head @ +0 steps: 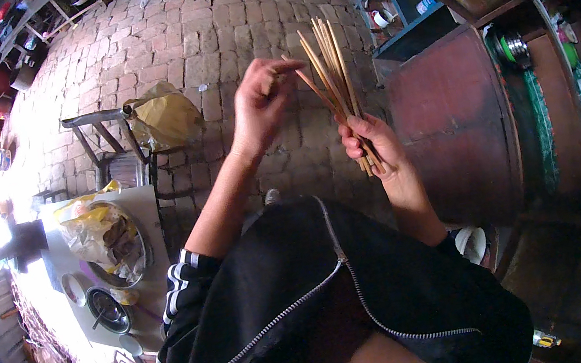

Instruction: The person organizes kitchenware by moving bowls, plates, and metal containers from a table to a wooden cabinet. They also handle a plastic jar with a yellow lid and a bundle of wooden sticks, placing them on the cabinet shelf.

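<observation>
A bundle of wooden chopsticks fans upward from my right hand, whose fingers are closed round the lower part. My left hand is raised to the left of the bundle, slightly blurred. Its fingertips are at the upper end of one reddish-brown chopstick that leans out from the others; whether they grip it or only touch it, I cannot tell. The lower ends of the sticks stick out below my right hand.
On the left, a table bears a large metal basin with plastic bags, and bowls. Beyond it stand a chair and a yellowish bag. A cabinet with an open compartment of kitchenware and a blue shelf stand right.
</observation>
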